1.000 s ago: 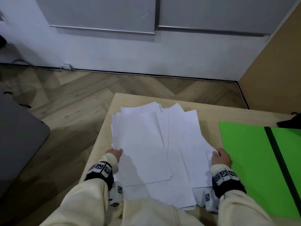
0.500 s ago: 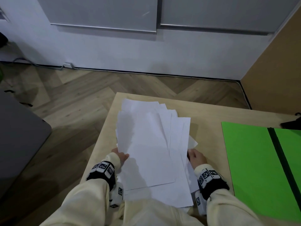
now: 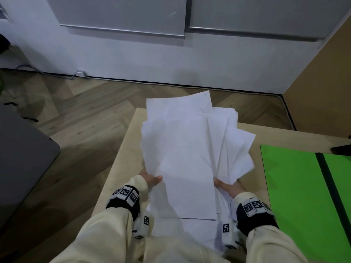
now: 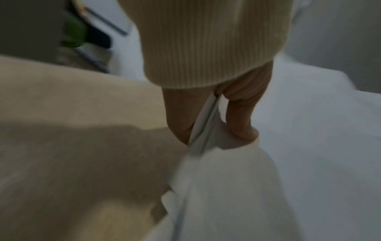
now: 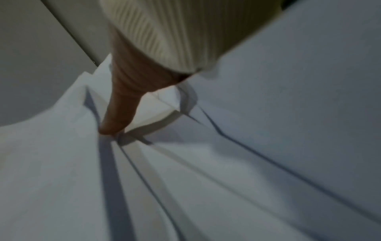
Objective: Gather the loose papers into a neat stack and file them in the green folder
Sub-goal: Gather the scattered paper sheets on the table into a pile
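A fanned bundle of white papers (image 3: 186, 152) is lifted off the wooden table (image 3: 123, 156), its far end raised and its sheets splayed to the right. My left hand (image 3: 152, 180) grips the bundle's left edge, thumb on top. In the left wrist view the papers (image 4: 206, 130) sit pinched between the thumb and fingers (image 4: 179, 117). My right hand (image 3: 227, 187) holds the right edge, thumb on top; its other fingers are hidden under the sheets. In the right wrist view one finger (image 5: 119, 110) presses into the overlapping papers (image 5: 206, 171). The green folder (image 3: 296, 186) lies open to the right.
The table's left edge drops to a wooden floor (image 3: 76, 118). A dark grey object (image 3: 20, 158) stands at the left. A white wall (image 3: 171, 54) and a brown panel (image 3: 322, 73) lie beyond the table. A black thing (image 3: 341, 149) sits at the folder's far edge.
The spread papers were drawn together from both sides, then lifted off the table. My right hand moved left to the bundle's edge; both hands now grip it.
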